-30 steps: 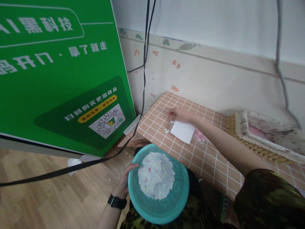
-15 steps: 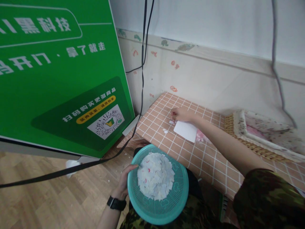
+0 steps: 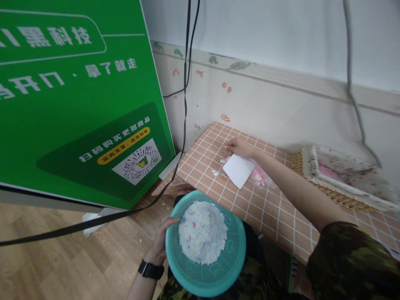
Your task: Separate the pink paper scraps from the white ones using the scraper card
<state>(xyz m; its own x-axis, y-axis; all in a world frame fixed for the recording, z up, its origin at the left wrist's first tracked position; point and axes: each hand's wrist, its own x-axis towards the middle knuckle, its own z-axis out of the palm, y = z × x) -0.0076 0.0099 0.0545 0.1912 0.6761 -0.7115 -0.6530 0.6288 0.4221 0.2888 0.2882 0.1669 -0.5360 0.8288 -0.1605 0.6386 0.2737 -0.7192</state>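
My left hand (image 3: 165,233), with a black watch on its wrist, grips the left rim of a round turquoise plastic colander (image 3: 204,283). The colander rests on my lap and holds a heap of white paper scraps (image 3: 203,233) with a few pinkish-red bits in it. Over the table, my right hand (image 3: 237,148) has its fingers bent, with a white card (image 3: 239,171) sticking out from under it; the grip itself is hidden. Small white scraps (image 3: 215,172) lie near the fingertips. A clear bag with pink contents (image 3: 260,176) lies beside the card, partly behind my forearm.
The table (image 3: 200,166) has a brown-and-white checked cover. On its right stands a wicker basket (image 3: 300,164) with a flowered lining. A large green panel (image 3: 78,96) fills the left side, and a black cable (image 3: 185,104) hangs in front of it. Wood-look flooring (image 3: 78,258) shows at lower left.
The white card has turned and shifted slightly left under my right hand, uncovering more of the pink bag. My right fingers have spread a little. My left hand stays on the colander.
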